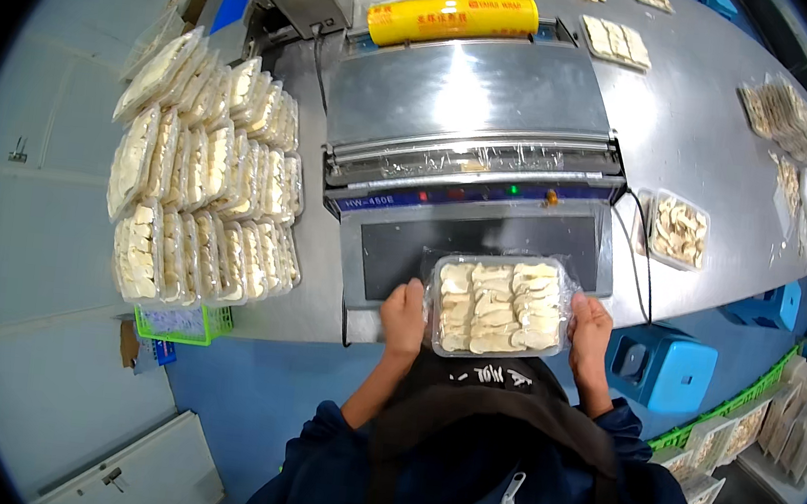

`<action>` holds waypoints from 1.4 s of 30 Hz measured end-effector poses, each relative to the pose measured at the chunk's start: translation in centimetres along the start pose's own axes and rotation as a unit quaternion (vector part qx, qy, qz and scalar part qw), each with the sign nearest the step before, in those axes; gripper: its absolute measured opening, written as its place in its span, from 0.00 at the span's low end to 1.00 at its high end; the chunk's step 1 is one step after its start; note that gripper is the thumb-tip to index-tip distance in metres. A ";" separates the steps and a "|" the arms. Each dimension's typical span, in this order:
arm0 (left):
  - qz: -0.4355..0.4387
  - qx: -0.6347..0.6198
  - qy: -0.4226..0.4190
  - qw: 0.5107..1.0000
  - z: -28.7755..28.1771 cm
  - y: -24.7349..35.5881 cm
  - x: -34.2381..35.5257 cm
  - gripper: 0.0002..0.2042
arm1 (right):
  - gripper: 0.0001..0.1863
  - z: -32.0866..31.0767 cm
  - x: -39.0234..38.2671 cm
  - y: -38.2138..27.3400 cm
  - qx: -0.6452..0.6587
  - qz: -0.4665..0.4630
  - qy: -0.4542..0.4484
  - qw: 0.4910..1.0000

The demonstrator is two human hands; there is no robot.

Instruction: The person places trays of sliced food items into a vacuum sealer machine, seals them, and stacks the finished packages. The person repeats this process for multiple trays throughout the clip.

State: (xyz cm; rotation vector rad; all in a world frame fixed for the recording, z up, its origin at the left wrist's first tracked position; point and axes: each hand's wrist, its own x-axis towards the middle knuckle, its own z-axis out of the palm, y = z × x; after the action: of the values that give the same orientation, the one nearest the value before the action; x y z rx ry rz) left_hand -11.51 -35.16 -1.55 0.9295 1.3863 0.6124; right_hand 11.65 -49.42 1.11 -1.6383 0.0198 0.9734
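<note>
In front of me a clear plastic tray of pale sliced mushrooms point(499, 306), laid in three rows, is held level over the front edge of a film wrapping machine point(473, 200). Loose cling film point(566, 274) spreads out past the tray's sides. My left hand point(402, 319) is closed at the tray's left side, pinching the film there. On the opposite side my right hand point(590, 337) grips the film the same way. The machine's dark plate point(393, 256) lies just beyond the tray.
Wrapped mushroom trays point(205, 172) stand in rows at the left, above a green basket point(184, 324). A yellow film-roll box point(452, 19) tops the machine. An open mushroom tray point(678, 230) sits right, near a black cable point(640, 267). Blue stools point(662, 368) are below the table's edge.
</note>
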 end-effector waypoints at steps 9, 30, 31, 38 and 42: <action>-0.298 -0.385 -0.324 0.811 3.2 -0.2 -3.8 0.15 | 0.21 -0.3 -2.7 -2.5 0.211 0.151 -0.309 0.915; 0.200 -0.108 -0.166 0.959 3.5 10.4 -3.5 0.23 | 0.18 -1.9 -1.5 -10.0 0.057 -0.055 -0.310 0.947; 0.199 -0.127 -0.260 0.936 3.6 10.5 -4.5 0.25 | 0.19 -1.7 -1.7 -10.1 0.054 -0.045 -0.317 0.946; 0.067 0.064 -0.144 0.985 3.0 5.0 -10.9 0.26 | 0.32 -4.3 -4.9 -4.8 0.023 0.125 -0.350 0.928; 0.062 0.075 -0.107 0.989 1.5 8.6 -4.4 0.25 | 0.36 -3.8 -2.8 -4.8 -0.106 0.062 -0.420 0.899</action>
State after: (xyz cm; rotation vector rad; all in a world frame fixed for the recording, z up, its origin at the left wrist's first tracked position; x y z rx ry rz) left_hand -9.23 -34.50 7.95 1.1734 1.1992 0.4899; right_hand 14.37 -52.32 6.60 -1.2907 -0.5919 1.7647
